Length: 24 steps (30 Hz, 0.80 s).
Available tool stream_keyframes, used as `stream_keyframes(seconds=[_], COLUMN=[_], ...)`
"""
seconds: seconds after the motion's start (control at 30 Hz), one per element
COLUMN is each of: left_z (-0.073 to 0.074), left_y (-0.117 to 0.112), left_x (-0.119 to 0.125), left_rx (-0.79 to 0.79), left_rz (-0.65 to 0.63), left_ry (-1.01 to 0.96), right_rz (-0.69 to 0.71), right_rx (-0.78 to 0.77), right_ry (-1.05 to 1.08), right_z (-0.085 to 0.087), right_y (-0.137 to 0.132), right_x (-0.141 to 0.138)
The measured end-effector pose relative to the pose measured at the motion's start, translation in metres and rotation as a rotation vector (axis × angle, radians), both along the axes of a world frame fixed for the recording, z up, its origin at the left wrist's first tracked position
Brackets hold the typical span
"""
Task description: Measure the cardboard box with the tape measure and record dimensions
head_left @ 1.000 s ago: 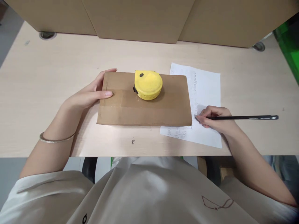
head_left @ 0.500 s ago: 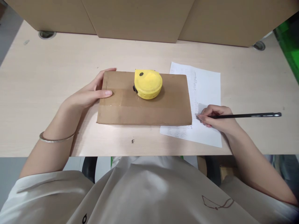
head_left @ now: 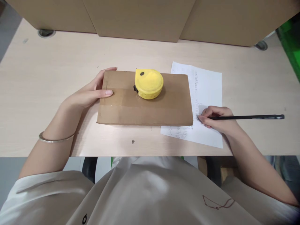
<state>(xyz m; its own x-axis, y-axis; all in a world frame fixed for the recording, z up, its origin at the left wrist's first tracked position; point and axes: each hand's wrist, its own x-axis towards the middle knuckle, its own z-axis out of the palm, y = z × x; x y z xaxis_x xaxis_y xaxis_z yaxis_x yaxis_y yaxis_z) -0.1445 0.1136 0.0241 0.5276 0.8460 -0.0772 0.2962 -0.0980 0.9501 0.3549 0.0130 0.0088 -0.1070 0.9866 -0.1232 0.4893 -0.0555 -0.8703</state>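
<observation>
My left hand (head_left: 90, 90) grips the left end of a brown cardboard box (head_left: 117, 112), thumb on its top and fingers around the far corner. A yellow tape measure (head_left: 149, 83) lies on the box, apart from both hands. Under the box's right end is a white sheet of paper (head_left: 211, 87) with rows of small marks. My right hand (head_left: 215, 116) rests on that sheet, closed round a long black pen (head_left: 253, 117). The pen's tip is at the paper near the box's right edge; its long end sticks out to the right.
Large cardboard panels (head_left: 138, 18) stand along the back of the light wooden table (head_left: 47, 75). Two round cable holes, a left one (head_left: 46, 33) and a right one (head_left: 261, 45), sit by the panels. The table's front edge runs close to my body.
The far end of the pen has shifted very slightly right and down. My left hand, the box and the tape measure stay in place.
</observation>
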Motion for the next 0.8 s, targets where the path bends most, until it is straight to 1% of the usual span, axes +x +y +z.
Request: stream_keyframes(seconds=[0.2,0.4,0.5,0.67,0.8], left_z=[0.0002,-0.0008,-0.0014,0.0000,0.0004], left_y=[-0.0003,0.0010,0.0014,0.0010,0.0013], left_x=[-0.0005,-0.0014,-0.0012,-0.0004,-0.0006], left_rx=[-0.033,-0.016,-0.029,-0.020,-0.036], left_rz=[0.018,0.003,0.020,0.024,0.038], left_ry=[0.016,0.028,0.023,0.017,0.008], right_rz=[-0.016,-0.017,-0.020,-0.033,-0.014], right_rx=[0.052,-0.018,-0.035,-0.029,-0.052], right_ry=[0.106,0.048,0.018,0.028,0.021], right_z=[-0.0040,-0.0010,0.0001,-0.0009,-0.0003], right_y=[-0.0011,-0.0004,-0.0005,-0.0013,-0.0008], right_x=[0.0065,0.0053,0.0036,0.0041,0.0056])
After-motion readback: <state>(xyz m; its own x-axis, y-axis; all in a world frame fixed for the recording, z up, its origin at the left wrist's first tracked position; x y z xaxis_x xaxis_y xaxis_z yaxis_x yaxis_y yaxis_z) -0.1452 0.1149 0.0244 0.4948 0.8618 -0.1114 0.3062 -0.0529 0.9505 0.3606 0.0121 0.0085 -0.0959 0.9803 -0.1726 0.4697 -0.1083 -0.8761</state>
